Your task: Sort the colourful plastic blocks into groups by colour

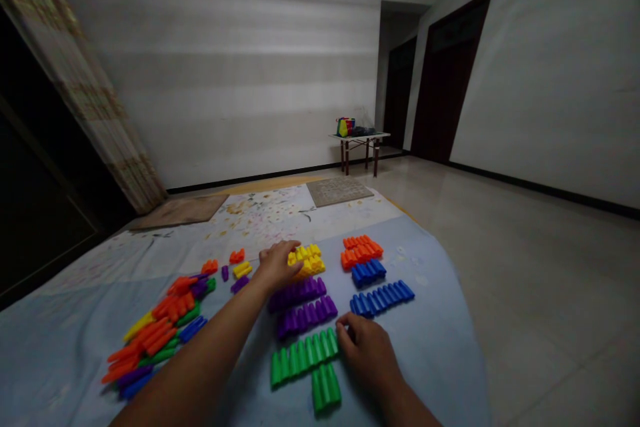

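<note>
Rows of purple plastic tubes (pixel 307 315), left hand (pixel 279 265), fingers spread, at yellow plastic tubes (pixel 311 261) behind them, right hand (pixel 369 351), grip indeterminable, beside green plastic tubes (pixel 306 355) in front

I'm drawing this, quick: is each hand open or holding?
Left hand: at the yellow pieces; can't tell if gripping.
Right hand: curled by the green row; can't tell.

A small table (pixel 383 135) stands near the white wall (pixel 240 80).
</note>
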The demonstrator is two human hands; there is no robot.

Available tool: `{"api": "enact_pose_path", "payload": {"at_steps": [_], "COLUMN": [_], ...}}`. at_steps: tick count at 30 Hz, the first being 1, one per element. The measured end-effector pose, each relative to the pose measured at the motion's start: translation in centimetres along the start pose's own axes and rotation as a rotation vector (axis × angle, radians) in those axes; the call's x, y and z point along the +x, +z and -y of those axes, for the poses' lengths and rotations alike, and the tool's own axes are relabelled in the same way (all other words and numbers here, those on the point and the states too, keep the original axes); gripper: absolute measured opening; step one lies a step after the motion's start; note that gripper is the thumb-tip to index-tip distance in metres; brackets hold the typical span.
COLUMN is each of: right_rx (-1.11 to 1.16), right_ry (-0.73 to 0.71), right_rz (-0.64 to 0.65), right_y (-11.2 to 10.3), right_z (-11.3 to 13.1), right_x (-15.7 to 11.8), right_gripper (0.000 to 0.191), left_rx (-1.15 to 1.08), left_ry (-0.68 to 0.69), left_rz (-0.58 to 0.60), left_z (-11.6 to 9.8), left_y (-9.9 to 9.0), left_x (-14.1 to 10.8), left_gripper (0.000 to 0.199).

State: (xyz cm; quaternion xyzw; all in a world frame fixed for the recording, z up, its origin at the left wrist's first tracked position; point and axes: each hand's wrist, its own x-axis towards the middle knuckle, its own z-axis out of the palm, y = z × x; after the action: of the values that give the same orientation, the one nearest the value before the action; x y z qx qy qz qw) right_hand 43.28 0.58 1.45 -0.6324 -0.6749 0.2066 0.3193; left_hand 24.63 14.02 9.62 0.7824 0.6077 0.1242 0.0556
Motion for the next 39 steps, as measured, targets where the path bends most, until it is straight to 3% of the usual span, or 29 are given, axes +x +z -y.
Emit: {"api": "enact_pose_path", "payload": {"at_steps": [3,6,15,22,39], "right_rx": [-0.004,-0.005,0.000,-0.011,-0.016], "right_ry": [-0.006,-0.010,-0.004,0.011,0.007], "right_rz": [-0.011,-0.018,-0.021,-0.005,-0.005], "right_y": [0.3,0.5,0.1,0.0,0.2], "right_z": [-0.3,-0.4,0.0,0.2,0.0], "right_x": [0.1,0.1,0.2,0.0,0.2], "right_gripper": [0.020,0.020,0.019,0.020,0.020], "left_rx": [0.025,0.066,0.127,0.093,0.061], "left_ry": [0.016,0.014,-0.023,-0.014,-0.020], "left_rz": [0.031,0.074,0.183,0.203,0.197], "left_z": [-2.0,-2.6,-2.2,-2.2,-1.3], "left_y": [1.2,2.1,3.1,3.2,4.5], "left_x": [1.7,2.7,4.4,4.9,5.1], "left_gripper": [0.046,0.044,0.045,0.041,0.057]}}
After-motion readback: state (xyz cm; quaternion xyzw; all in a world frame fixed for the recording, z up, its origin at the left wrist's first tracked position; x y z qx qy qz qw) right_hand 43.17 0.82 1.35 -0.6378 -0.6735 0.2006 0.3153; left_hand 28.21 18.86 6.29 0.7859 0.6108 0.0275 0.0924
